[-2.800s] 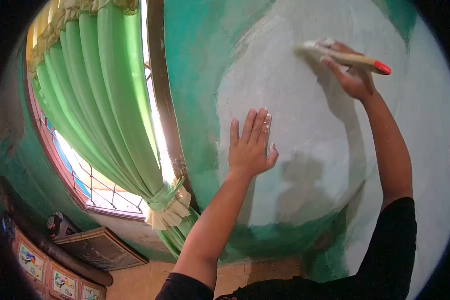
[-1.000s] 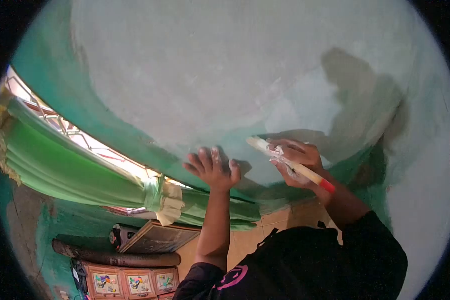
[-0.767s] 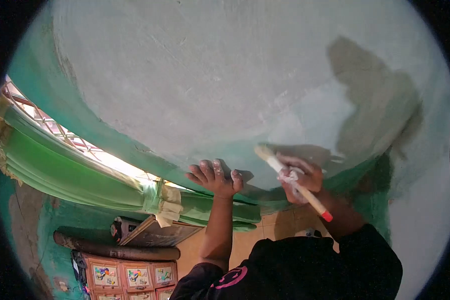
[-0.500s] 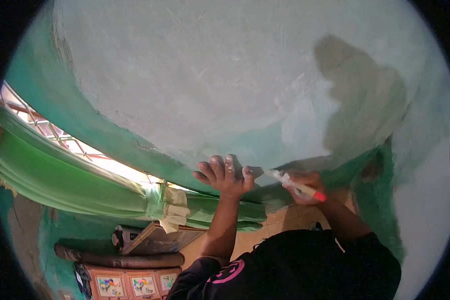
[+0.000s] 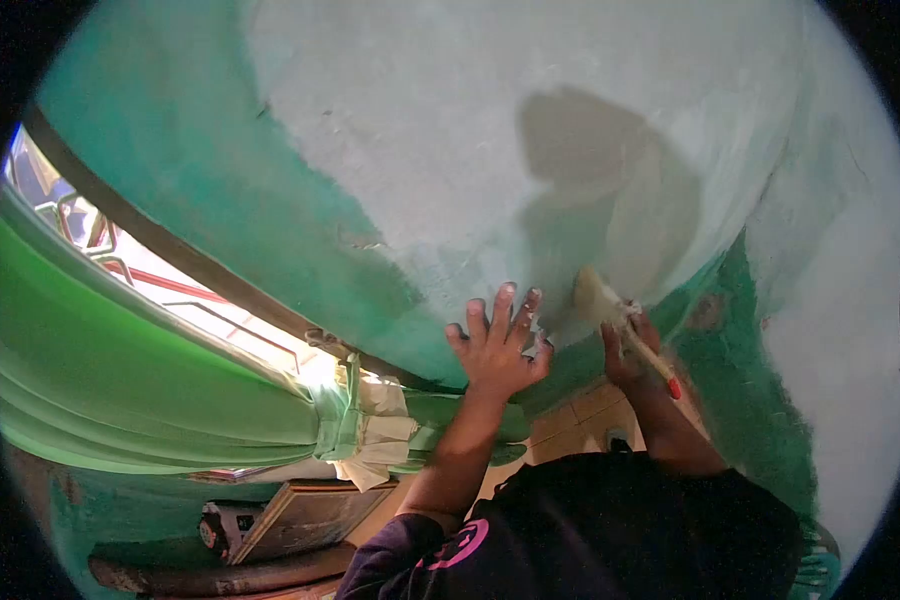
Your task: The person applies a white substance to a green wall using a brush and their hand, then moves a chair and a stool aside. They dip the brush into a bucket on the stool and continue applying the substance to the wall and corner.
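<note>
My left hand (image 5: 502, 350) is spread against the wall (image 5: 410, 150), fingers apart, with whitish smears on the fingers. My right hand (image 5: 632, 350) grips a flat paintbrush (image 5: 655, 362) with a pale handle that ends in a red tip. The brush's pale head meets or nearly meets the wall, just right of my left hand; exact contact is hard to tell. Whitish grey paint covers the upper wall, while green shows along the lower and left parts. A shadow falls on the painted area above the brush.
At left is a barred window (image 5: 170, 300) with a green curtain (image 5: 150, 380) below it, tied with a cream ruffle (image 5: 375, 430). A framed board (image 5: 310, 520) and a long brown roll (image 5: 220, 575) lie lower left. Tiled floor (image 5: 580, 410) shows under my arms.
The brush has turned from edge-on to showing its broad face, its head higher on the wall. My left hand remains spread on the wall. The view has shifted, showing more window and curtain.
</note>
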{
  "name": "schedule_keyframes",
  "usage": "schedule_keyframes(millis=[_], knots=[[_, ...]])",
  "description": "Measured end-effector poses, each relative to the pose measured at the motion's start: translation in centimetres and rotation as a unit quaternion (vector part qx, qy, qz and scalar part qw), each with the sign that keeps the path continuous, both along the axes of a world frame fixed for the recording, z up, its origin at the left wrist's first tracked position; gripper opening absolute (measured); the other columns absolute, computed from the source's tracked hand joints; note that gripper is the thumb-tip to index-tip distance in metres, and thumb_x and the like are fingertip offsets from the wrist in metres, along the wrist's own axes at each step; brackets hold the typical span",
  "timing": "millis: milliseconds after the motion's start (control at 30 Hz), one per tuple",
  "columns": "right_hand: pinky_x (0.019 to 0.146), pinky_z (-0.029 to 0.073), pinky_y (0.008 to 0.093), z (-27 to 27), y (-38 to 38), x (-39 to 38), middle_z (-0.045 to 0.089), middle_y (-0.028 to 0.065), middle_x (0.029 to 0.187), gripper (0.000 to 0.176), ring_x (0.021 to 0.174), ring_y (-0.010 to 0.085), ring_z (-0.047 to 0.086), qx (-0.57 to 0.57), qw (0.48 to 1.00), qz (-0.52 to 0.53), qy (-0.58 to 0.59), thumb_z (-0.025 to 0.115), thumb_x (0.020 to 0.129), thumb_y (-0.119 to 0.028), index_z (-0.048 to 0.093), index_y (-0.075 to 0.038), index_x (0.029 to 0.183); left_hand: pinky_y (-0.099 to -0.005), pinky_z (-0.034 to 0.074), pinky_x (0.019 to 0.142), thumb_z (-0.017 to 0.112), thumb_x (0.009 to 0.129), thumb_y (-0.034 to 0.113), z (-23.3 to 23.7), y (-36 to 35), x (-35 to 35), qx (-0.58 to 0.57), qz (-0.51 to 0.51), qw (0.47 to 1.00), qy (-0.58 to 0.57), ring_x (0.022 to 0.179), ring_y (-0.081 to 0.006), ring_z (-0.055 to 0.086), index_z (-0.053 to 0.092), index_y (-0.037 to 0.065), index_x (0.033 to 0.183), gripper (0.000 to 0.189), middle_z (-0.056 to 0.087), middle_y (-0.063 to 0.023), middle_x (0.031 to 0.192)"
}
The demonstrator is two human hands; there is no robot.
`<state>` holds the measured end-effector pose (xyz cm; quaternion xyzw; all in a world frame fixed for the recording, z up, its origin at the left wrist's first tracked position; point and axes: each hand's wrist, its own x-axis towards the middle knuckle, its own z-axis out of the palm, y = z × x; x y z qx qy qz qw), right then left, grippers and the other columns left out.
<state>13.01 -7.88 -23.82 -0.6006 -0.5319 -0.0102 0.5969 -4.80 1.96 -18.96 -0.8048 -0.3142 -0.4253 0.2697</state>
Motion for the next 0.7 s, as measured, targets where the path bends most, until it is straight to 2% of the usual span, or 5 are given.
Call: schedule_keyframes(millis=[100,267,367,567,700], knots=[[0.069,0.05,0.0328,-3.2,-0.5,-0.4,0.059,0.0162,0.097,0.038,0.088,0.0226,0.06,-0.068,0.993,-0.087,-0.052,0.06,0.085,-0.021,0.049,0.002,0.114,-0.0521,-0.01,0.106,0.05,0.072,0.043,0.0,-0.4,-0.4,-0.026,-0.006,0.999,0.019,0.138,-0.0351,0.006,0.055,0.028,0.123,0.053,0.031,-0.0078,0.144],[0.082,0.045,0.0299,7.2,-0.8,-2.2,0.052,0.0098,0.111,0.04,0.098,0.0179,0.052,0.049,0.919,0.068,0.386,0.06,0.084,-0.012,0.045,0.001,0.118,-0.0533,-0.011,0.105,0.053,0.071,0.042,0.7,-0.9,-0.4,-0.072,-0.032,0.997,0.02,0.138,-0.0354,0.004,0.054,0.029,0.124,0.054,0.033,-0.008,0.143],[0.085,0.043,0.0297,10.0,0.4,-1.6,0.051,0.0093,0.112,0.038,0.1,0.0175,0.05,0.161,0.951,0.054,0.257,0.059,0.084,-0.01,0.045,0.001,0.117,-0.0518,0.018,0.094,0.057,0.065,0.039,1.1,-1.4,-0.2,-0.124,-0.026,0.992,0.0,0.125,-0.0271,0.028,0.056,0.031,0.121,0.056,0.039,0.0018,0.139],[0.071,0.051,0.0354,6.5,1.0,-1.3,0.057,0.0156,0.099,0.035,0.086,0.0228,0.061,0.1,0.985,-0.112,-0.09,0.063,0.082,-0.017,0.051,0.002,0.109,-0.0518,-0.009,0.105,0.051,0.069,0.042,0.5,-1.3,-0.5,-0.094,-0.026,0.995,0.007,0.137,-0.03,0.009,0.049,0.03,0.129,0.061,0.032,-0.0007,0.144],[0.066,0.05,0.0327,0.1,0.3,-2.5,0.06,0.0138,0.084,0.032,0.077,0.0235,0.062,0.058,0.996,-0.066,0.023,0.063,0.083,-0.019,0.053,0.002,0.105,-0.054,-0.016,0.103,0.051,0.072,0.042,-1.0,-1.2,-0.9,-0.103,-0.02,0.993,0.057,0.137,-0.0363,0.001,0.046,0.027,0.131,0.062,0.024,-0.0061,0.147]])
